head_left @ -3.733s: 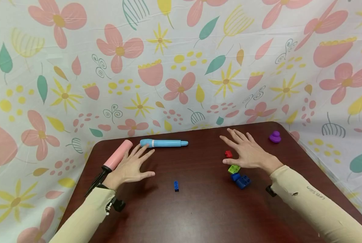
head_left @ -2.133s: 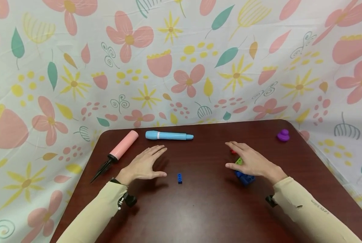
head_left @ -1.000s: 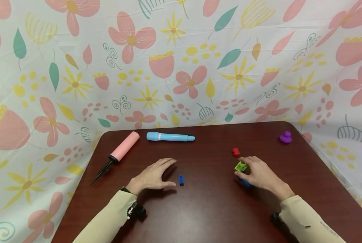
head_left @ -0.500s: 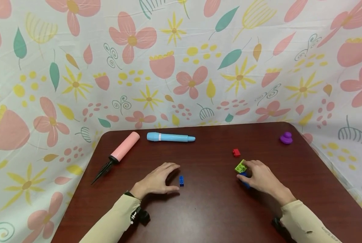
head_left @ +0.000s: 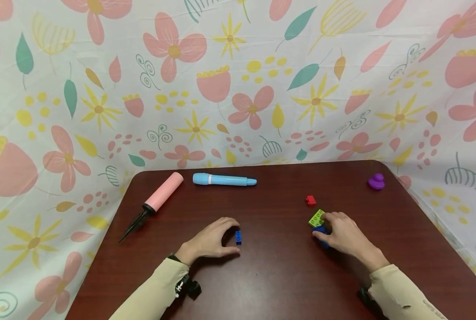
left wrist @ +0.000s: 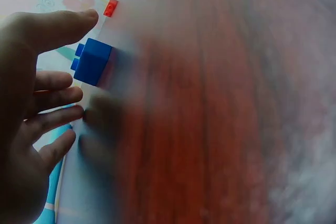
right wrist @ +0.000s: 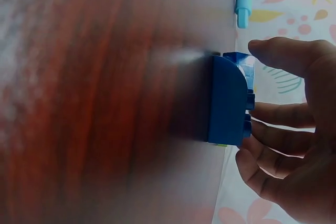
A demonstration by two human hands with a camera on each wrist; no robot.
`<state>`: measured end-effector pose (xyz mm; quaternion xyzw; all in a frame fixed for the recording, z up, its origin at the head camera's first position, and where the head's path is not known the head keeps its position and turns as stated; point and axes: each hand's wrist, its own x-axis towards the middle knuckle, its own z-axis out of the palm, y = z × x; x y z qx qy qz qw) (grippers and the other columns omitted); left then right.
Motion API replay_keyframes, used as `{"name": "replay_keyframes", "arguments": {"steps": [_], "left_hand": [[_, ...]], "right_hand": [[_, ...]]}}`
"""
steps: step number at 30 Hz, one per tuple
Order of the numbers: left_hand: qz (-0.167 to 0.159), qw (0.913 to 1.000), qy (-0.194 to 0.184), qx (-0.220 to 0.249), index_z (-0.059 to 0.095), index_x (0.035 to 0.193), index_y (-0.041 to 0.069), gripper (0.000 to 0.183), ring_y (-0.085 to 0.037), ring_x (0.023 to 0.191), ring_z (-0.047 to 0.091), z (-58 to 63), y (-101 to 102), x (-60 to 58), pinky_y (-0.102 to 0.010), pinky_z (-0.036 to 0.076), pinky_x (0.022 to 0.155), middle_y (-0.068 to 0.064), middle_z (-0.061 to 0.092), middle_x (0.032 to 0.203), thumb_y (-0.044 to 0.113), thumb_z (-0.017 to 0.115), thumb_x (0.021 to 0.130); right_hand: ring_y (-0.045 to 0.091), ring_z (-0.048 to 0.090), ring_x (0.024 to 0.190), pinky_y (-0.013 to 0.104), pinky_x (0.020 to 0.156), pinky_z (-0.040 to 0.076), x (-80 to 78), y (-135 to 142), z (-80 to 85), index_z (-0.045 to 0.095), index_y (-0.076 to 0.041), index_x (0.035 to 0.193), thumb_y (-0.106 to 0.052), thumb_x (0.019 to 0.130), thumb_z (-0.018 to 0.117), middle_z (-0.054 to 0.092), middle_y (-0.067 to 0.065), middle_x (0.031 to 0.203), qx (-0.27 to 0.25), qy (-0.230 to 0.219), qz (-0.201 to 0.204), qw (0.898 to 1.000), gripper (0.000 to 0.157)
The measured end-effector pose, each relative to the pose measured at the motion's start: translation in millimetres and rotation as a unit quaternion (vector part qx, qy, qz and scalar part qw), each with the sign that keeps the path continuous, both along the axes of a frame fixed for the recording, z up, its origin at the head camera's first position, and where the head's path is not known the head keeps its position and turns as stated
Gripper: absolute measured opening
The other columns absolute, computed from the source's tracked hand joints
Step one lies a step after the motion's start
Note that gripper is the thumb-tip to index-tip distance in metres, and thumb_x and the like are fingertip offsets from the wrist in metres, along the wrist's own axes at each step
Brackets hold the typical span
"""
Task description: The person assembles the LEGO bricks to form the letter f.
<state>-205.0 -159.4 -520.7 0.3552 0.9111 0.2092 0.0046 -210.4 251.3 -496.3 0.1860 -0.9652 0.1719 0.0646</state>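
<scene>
My left hand [head_left: 212, 240] is low over the table, thumb and fingers spread to either side of a small blue toy building brick [head_left: 238, 238]. In the left wrist view a gap shows between the thumb and that brick [left wrist: 93, 62]. On the right, my right hand [head_left: 347, 235] reaches over blue bricks [head_left: 321, 231], its thumb and index finger parted around them. A curved-sided blue brick [right wrist: 227, 100] faces the right wrist camera, with fingers behind it. A lime-green brick [head_left: 315, 219] lies against the blue ones, partly under the index fingertip in the head view.
A red brick [head_left: 311, 201] lies beyond the green one. At the back are a light-blue pen-shaped stick [head_left: 224, 179] and a pink hand pump [head_left: 164, 192] with a black end. A purple toy [head_left: 376, 181] stands far right. Patterned cloth [head_left: 238, 89] hangs behind the table.
Both hands have come down from above the table. The left moved right to the small blue brick; the right lowered around the blue bricks. The bricks stay about where they were.
</scene>
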Motion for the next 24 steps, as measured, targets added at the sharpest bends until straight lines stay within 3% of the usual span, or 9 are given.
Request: {"name": "replay_keyframes", "arguments": {"steps": [9,24], "left_hand": [[-0.005,0.9996,0.009,0.024,0.057,0.127,0.012,0.061,-0.013,0.123,0.05,-3.7,4.4,-3.5,-0.034,0.044,0.103,0.002,0.057,0.127,0.046,0.076,0.08],[0.005,0.9993,0.021,0.031,0.061,0.119,0.013,0.049,-0.011,0.114,0.053,-7.4,5.7,-2.4,-0.031,0.047,0.098,0.003,0.061,0.118,0.043,0.075,0.083]], "right_hand": [[0.026,0.056,0.086,0.048,0.075,0.051,-0.6,1.8,-0.1,0.066,0.0,0.103,-0.039,0.077,0.081,0.063,0.007,0.09,0.002,-0.003,-0.007,1.0,0.05],[0.017,0.055,0.076,0.042,0.069,0.052,-0.5,1.3,-0.6,0.069,-0.004,0.094,-0.045,0.079,0.078,0.064,0.003,0.084,0.01,-0.052,-0.018,0.998,0.045]]}}
